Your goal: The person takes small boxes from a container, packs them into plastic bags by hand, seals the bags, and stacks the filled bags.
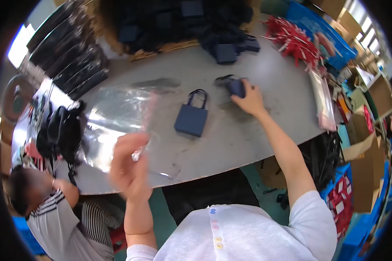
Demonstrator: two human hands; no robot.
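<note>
My right hand (251, 101) is closed around a small dark navy bag (237, 88) above the table, and its dark handle sticks out on the left side. Blurred by motion, my left hand (130, 167) has its fingers curled at the lower corner of a large clear plastic bag (113, 115). Shiny film shows between thumb and fingers there. Between my hands a small navy gift bag (191, 119) lies on the grey table (231, 145), its handle loop pointing away from me.
A box (148, 55) of dark bags stands at the back, with navy bags (225, 53) beside it. Black packs (69, 56) are stacked at left. Red-and-white ribbons (292, 41) lie at right by a blue crate (322, 32). A person (61, 217) sits at lower left.
</note>
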